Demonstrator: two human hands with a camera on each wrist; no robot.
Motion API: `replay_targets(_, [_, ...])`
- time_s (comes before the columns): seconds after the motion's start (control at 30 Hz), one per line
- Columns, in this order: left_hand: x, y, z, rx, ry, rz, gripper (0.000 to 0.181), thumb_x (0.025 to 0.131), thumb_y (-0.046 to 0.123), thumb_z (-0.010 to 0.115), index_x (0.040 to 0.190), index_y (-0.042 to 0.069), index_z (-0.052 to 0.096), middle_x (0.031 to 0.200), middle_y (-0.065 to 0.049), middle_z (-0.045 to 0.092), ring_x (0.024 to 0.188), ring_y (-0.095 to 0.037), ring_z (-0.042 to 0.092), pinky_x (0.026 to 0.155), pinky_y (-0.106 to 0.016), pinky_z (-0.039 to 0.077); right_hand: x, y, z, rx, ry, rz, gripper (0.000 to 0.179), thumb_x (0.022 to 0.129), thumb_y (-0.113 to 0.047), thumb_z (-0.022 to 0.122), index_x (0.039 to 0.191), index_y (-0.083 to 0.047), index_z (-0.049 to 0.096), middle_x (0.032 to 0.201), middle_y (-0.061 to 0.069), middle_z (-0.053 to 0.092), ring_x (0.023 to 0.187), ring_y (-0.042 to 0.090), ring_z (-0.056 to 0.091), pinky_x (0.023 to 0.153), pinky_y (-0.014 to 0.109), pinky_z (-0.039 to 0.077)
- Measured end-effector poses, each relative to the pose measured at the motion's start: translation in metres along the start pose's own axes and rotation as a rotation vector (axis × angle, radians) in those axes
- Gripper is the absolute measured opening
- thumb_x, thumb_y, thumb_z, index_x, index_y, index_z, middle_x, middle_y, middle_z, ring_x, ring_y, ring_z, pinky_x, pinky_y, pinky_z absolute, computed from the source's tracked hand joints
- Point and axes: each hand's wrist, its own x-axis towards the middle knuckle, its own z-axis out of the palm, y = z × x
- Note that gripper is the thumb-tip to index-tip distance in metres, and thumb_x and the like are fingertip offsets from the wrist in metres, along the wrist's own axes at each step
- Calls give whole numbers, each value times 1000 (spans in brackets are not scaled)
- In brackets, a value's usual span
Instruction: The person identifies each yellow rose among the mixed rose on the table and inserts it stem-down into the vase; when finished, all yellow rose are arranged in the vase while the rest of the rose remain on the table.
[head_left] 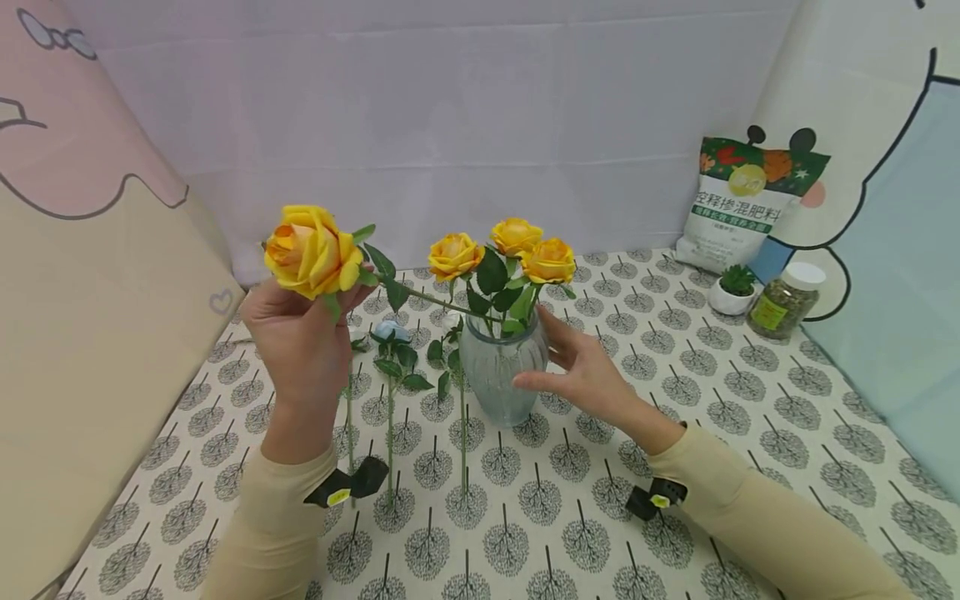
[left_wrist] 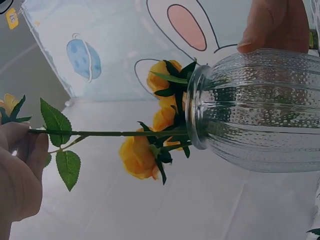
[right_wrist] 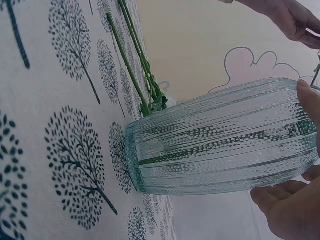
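Observation:
My left hand [head_left: 303,354] pinches a yellow rose [head_left: 318,254] just below its bloom, left of the ribbed glass vase [head_left: 501,383]. The rose's green stem [left_wrist: 105,133] slants down to the vase mouth, its lower end inside the rim in the left wrist view. Three more yellow roses [head_left: 550,262] stand in the vase, blooms above the rim and leaves bunched at the mouth. On the vase's right side my right hand [head_left: 588,375] holds the glass, thumb in front and fingers partly hidden behind. The vase stands upright on the patterned cloth.
Left of the vase lie several long-stemmed flowers, among them a pale blue one [head_left: 392,331]. At the back right are a fertilizer bag [head_left: 727,212], a small potted succulent [head_left: 733,292] and a white-lidded jar [head_left: 786,302]. A pale curtain [head_left: 480,108] hangs behind.

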Motion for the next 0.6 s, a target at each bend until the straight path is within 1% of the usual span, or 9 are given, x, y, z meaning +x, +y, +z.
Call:
replay_targets(0.03, [-1, -2, 0, 16, -3, -10, 35, 78, -29, 51, 104, -16, 70, 95, -24, 68, 76, -30, 73, 70, -40, 62, 0, 0, 0, 0, -1, -1, 100, 79, -18, 87, 156, -4, 26, 161, 12, 27, 142, 30, 38, 110, 32, 37])
replay_targets(0.1, [-1, -5, -1, 57, -9, -30, 29, 80, -25, 62, 105, -15, 71, 95, -23, 69, 78, -28, 73, 72, -40, 61, 0, 0, 0, -4, -2, -2, 101, 79, -19, 87, 156, -4, 25, 161, 12, 27, 142, 30, 38, 110, 32, 37])
replay_targets(0.17, [-1, -8, -2, 67, -10, -62, 26, 81, -19, 71, 106, -14, 71, 94, -22, 70, 78, -27, 73, 73, -39, 61, 0, 0, 0, -6, -3, -2, 101, 79, -19, 87, 156, -3, 25, 161, 13, 26, 142, 30, 38, 110, 32, 37])
replay_targets(0.2, [-1, -9, -3, 68, -8, -77, 26, 81, -17, 73, 106, -14, 71, 94, -22, 71, 78, -26, 73, 73, -39, 61, 0, 0, 0, -7, -3, -1, 101, 79, -20, 87, 156, -3, 25, 161, 13, 27, 142, 30, 38, 110, 32, 37])
replay_targets(0.3, [2, -15, -6, 48, -10, -118, 26, 82, -14, 75, 107, -13, 70, 93, -20, 71, 78, -25, 73, 76, -40, 61, 0, 0, 0, -8, -3, 6, 102, 79, -21, 87, 156, -3, 24, 161, 13, 26, 142, 30, 38, 110, 32, 37])
replay_targets(0.37, [3, -18, -8, 17, -2, -148, 26, 82, -14, 74, 108, -12, 70, 95, -19, 71, 80, -24, 72, 77, -41, 61, 0, 0, 0, -6, -4, 8, 102, 79, -21, 87, 157, -3, 24, 161, 12, 25, 142, 30, 38, 111, 33, 37])
replay_targets(0.43, [4, -22, -11, 12, -1, -174, 26, 83, -13, 74, 108, -10, 71, 95, -18, 71, 81, -24, 72, 77, -40, 61, 0, 0, 0, -5, -5, 6, 102, 79, -21, 87, 157, -3, 23, 162, 12, 25, 142, 29, 38, 111, 34, 37])
replay_targets(0.53, [3, -27, -12, 53, 2, -207, 25, 84, -9, 75, 109, -6, 72, 96, -14, 72, 82, -21, 72, 78, -37, 61, 0, 0, 0, -8, -4, 3, 101, 80, -20, 86, 157, -3, 23, 162, 11, 25, 143, 28, 37, 111, 35, 36])
replay_targets(0.6, [2, -30, -12, 96, 7, -228, 23, 87, -11, 72, 109, -4, 73, 96, -13, 72, 82, -20, 72, 78, -36, 61, 0, 0, 0, -9, -3, 4, 101, 80, -19, 86, 157, -3, 23, 162, 11, 25, 143, 28, 37, 111, 35, 37])
